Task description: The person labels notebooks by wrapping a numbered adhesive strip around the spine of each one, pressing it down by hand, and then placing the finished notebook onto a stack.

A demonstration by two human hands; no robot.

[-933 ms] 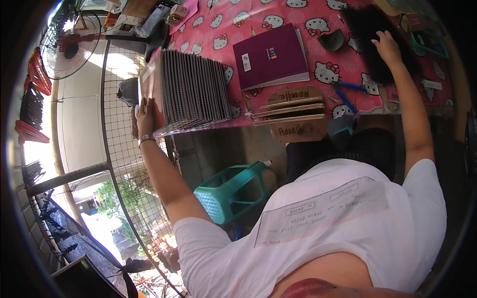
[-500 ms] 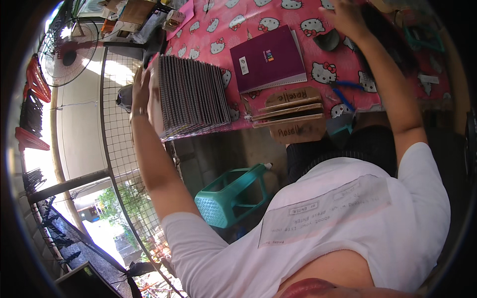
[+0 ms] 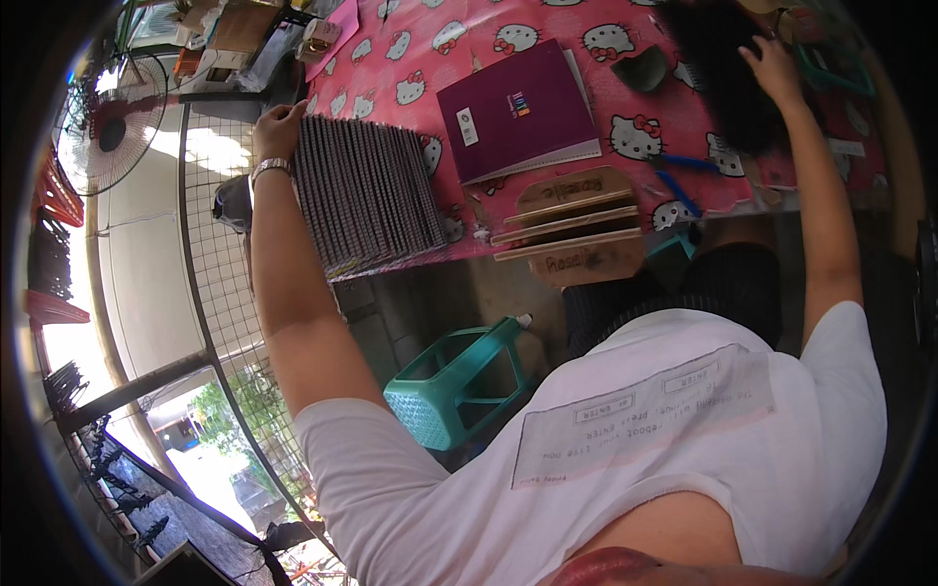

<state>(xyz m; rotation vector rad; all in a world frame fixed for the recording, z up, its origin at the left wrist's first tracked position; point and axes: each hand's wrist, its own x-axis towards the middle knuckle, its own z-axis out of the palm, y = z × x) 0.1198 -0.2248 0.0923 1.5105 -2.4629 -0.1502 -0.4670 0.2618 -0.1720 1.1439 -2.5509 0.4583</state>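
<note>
My left hand (image 3: 277, 129), with a watch on the wrist, is at the far left corner of a tight row of ridged dark spines (image 3: 366, 190) that look like spiral-bound notebooks. Its fingertips are drawn together; whatever they pinch is too small to make out. Over on the right, my right hand (image 3: 774, 70) reaches onto a bristly black heap (image 3: 718, 83) of thin strands or coils. Its fingers are spread along the heap's edge, gripping nothing visible. A purple spiral notebook (image 3: 523, 117) lies flat between the hands.
Slotted wooden boards (image 3: 576, 220) sit at the table's front edge, with blue-handled pliers (image 3: 679, 181) and a dark green curved piece (image 3: 640, 70) beyond. The table wears a pink patterned cover (image 3: 391, 59). A green stool (image 3: 430, 405) stands below; a fan (image 3: 112, 127) is left.
My left hand has gone from lying flat along the row's left side to bent fingers at its far corner. My right hand has moved right and nearer, onto the black heap.
</note>
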